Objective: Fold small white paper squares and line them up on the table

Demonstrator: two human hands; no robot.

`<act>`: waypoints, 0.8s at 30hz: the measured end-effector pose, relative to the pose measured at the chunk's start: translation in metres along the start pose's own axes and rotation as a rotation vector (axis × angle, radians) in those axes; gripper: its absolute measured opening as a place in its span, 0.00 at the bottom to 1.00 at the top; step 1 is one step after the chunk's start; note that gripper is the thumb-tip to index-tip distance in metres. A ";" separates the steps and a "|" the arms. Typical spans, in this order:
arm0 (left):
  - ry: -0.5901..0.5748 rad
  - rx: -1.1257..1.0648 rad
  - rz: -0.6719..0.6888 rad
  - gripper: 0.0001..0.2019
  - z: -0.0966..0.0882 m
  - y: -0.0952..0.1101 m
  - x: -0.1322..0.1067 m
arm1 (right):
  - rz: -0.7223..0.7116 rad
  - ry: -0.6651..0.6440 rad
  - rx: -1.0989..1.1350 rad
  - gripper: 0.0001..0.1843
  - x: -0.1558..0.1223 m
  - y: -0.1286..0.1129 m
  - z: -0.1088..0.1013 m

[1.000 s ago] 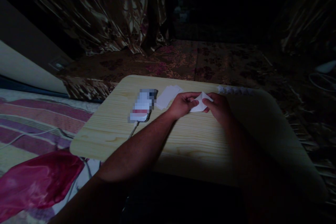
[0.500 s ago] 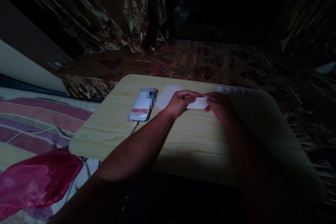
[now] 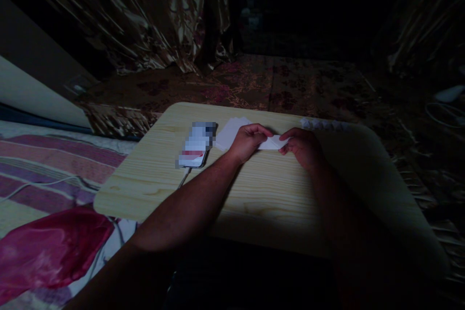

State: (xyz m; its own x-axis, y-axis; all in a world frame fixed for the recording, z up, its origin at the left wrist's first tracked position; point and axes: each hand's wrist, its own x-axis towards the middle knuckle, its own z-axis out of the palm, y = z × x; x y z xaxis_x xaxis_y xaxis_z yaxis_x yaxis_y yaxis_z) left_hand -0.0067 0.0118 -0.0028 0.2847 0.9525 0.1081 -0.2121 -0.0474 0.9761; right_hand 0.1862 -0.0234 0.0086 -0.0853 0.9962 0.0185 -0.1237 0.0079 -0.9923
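A folded strip of white paper (image 3: 269,144) is held between my two hands just above the wooden table (image 3: 269,184). My left hand (image 3: 249,143) pinches its left end between thumb and fingers. At the other end, my right hand (image 3: 303,145) grips the paper, where a slanting fold line shows near the fingertips. Behind my left hand lies a stack of white paper sheets (image 3: 228,134), partly covered by that hand. Several small folded white paper pieces (image 3: 323,125) sit in a row along the far edge, beyond my right hand.
A phone (image 3: 198,145), its screen blurred, lies left of the sheets with a white cable (image 3: 184,177) plugged in. A striped bed cover (image 3: 54,160) and a shiny dark pink cloth (image 3: 61,247) are at the left. Patterned curtains (image 3: 174,14) hang behind.
The right end of the paper strip is now folded over at a slant, and my right fingers have shifted slightly left with it. My left hand stays nearly still.
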 end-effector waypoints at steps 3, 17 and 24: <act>-0.013 0.058 0.035 0.09 0.005 0.004 -0.003 | -0.011 0.026 -0.094 0.10 -0.001 -0.005 0.002; 0.011 0.093 0.084 0.13 0.009 0.007 -0.005 | -0.058 0.111 -0.336 0.13 -0.003 -0.010 0.009; -0.015 0.070 0.060 0.15 0.009 0.006 -0.005 | -0.079 0.124 -0.329 0.17 -0.001 -0.006 0.010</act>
State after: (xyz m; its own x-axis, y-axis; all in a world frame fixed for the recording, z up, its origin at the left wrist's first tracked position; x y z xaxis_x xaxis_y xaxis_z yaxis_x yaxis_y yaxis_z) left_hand -0.0010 0.0036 0.0042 0.2876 0.9428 0.1686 -0.1632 -0.1253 0.9786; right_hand 0.1770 -0.0250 0.0160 0.0349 0.9942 0.1018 0.2014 0.0927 -0.9751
